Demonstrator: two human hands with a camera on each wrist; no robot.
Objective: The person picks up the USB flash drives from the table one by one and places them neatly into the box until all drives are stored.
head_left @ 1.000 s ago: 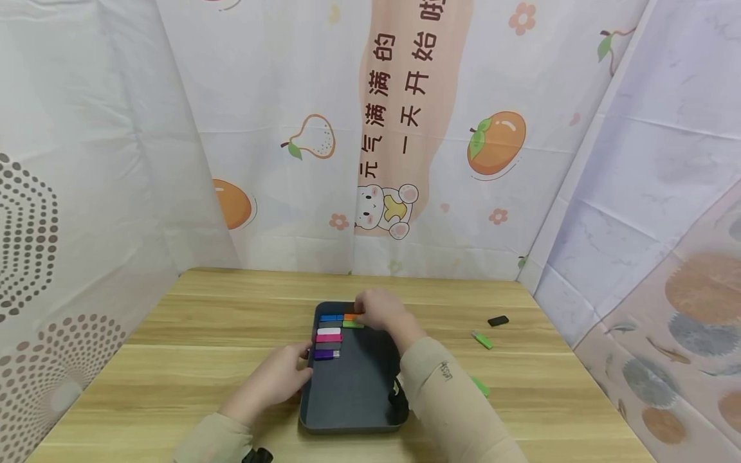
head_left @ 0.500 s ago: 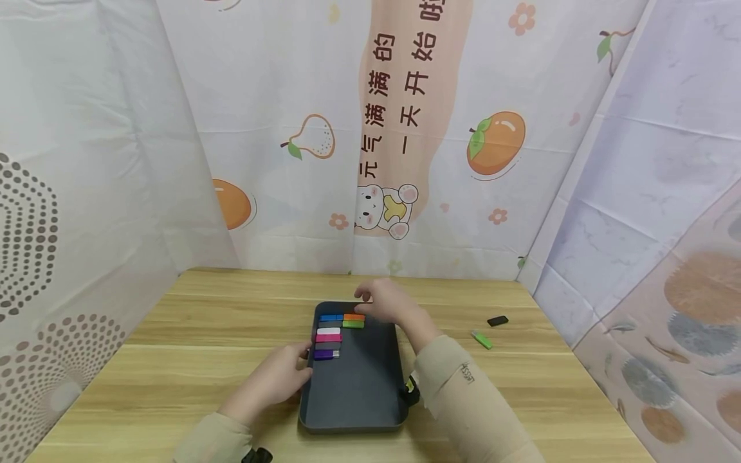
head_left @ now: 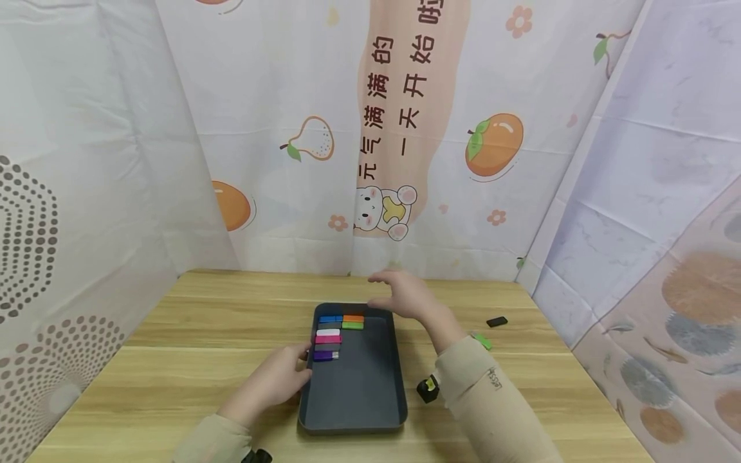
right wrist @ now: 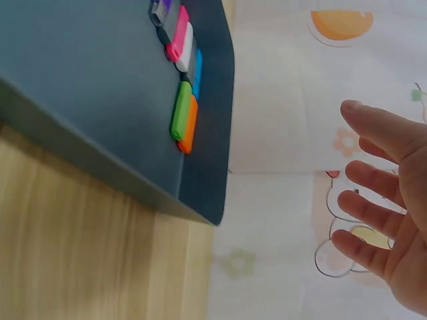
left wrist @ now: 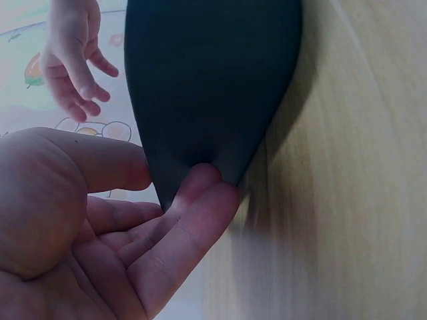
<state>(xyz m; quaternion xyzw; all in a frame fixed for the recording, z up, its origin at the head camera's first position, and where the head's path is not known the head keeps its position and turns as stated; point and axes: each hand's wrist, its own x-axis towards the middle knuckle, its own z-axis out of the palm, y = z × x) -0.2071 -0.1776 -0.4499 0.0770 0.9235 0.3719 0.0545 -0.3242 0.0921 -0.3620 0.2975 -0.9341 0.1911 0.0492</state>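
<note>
A dark grey tray (head_left: 359,395) lies on the table with several USB sticks at its far left. Orange (head_left: 353,318) and green (head_left: 352,325) sticks lie beside a blue one (head_left: 330,319); below are grey, white, pink (head_left: 328,339) and purple (head_left: 325,355) ones. My left hand (head_left: 278,376) holds the tray's left side, thumb at the rim and fingertips against the outer wall (left wrist: 213,87). Above the tray's far right corner, my right hand (head_left: 408,296) is raised with fingers spread and nothing in it, as the right wrist view also shows.
On the wooden table (head_left: 231,321), right of the tray, lie a black stick (head_left: 496,321) and a green USB stick (head_left: 482,341), partly behind the right sleeve. A black wrist device (head_left: 428,389) sits under the right forearm. Printed curtains (head_left: 278,212) hang behind the table.
My right hand has let go of the orange USB stick, opened, and moved up and right from the tray. My left hand has stayed at the tray's side.
</note>
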